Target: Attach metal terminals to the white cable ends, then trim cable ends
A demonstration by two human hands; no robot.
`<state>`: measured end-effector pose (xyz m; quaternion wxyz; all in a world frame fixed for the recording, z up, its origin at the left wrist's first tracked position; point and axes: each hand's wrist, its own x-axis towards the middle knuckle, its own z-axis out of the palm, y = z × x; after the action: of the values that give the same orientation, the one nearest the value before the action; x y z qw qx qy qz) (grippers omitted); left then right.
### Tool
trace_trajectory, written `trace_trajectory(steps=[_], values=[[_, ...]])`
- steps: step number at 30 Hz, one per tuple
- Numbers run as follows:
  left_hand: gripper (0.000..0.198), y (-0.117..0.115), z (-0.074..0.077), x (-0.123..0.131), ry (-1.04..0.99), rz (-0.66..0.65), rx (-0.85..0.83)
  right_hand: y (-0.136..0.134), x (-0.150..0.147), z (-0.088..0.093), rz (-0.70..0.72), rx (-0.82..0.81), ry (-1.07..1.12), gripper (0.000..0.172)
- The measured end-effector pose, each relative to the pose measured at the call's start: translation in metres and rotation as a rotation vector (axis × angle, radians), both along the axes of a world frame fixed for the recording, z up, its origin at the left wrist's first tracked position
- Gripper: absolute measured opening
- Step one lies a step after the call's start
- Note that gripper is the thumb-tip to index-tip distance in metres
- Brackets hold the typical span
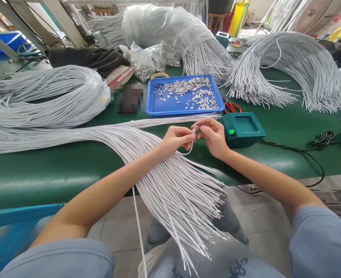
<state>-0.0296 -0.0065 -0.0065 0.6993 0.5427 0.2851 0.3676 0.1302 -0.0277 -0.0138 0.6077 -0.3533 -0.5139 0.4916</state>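
Note:
My left hand [178, 139] pinches a white cable [191, 147] close to its end, above the bundle of cables. Facing it, my right hand [212, 136] has its fingers curled at the tip of the same cable; whether a small part sits between them I cannot make out. The fanned bundle of white cables [170, 189] passes under my left forearm and hangs over the table edge across my lap. Just right of my right hand stands a teal box-shaped device [245, 129] with a green button. A blue tray [176, 110] of small metal connectors [184, 85] lies behind my hands.
Coiled cables [72, 92] cover the left of the green table [72, 173]. More cable bundles [292, 58] stand at back right. Bags of metal parts [145, 63], red-handled pliers [232, 107] and a tape roll [159, 75] lie round the tray. A black cord [289, 146] runs right.

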Motion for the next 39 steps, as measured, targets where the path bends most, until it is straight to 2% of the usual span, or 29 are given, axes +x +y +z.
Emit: trace_trajectory(steps=[5, 11, 15, 18, 19, 22, 31, 36, 39], values=[[0.041, 0.000, 0.000, 0.000, 0.020, 0.009, 0.018, 0.001, 0.002, 0.006, 0.059, -0.114, 0.061, 0.028], [0.041, 0.004, -0.003, 0.001, 0.055, 0.049, -0.004, 0.005, 0.001, 0.005, 0.057, -0.058, 0.094, 0.030], [0.026, 0.002, -0.001, -0.003, 0.144, 0.053, 0.077, 0.006, -0.004, 0.009, 0.037, -0.032, 0.104, 0.036], [0.014, 0.007, -0.005, -0.009, 0.251, 0.083, 0.176, 0.011, -0.006, 0.013, 0.115, -0.096, 0.118, 0.045], [0.013, 0.011, -0.007, -0.010, 0.244, 0.138, 0.200, 0.013, -0.006, 0.015, 0.129, -0.115, 0.130, 0.050], [0.012, 0.018, -0.012, -0.011, 0.255, 0.160, 0.226, 0.016, -0.006, 0.018, 0.171, -0.146, 0.149, 0.060], [0.013, 0.015, -0.011, -0.012, 0.264, 0.195, 0.263, 0.011, -0.010, 0.021, 0.157, -0.206, 0.194, 0.059], [0.019, 0.017, -0.011, -0.012, 0.252, 0.146, 0.206, 0.015, -0.008, 0.016, 0.136, -0.247, 0.213, 0.059], [0.025, 0.014, -0.008, -0.012, 0.230, 0.170, 0.194, 0.012, -0.011, 0.011, 0.137, -0.258, 0.249, 0.056]])
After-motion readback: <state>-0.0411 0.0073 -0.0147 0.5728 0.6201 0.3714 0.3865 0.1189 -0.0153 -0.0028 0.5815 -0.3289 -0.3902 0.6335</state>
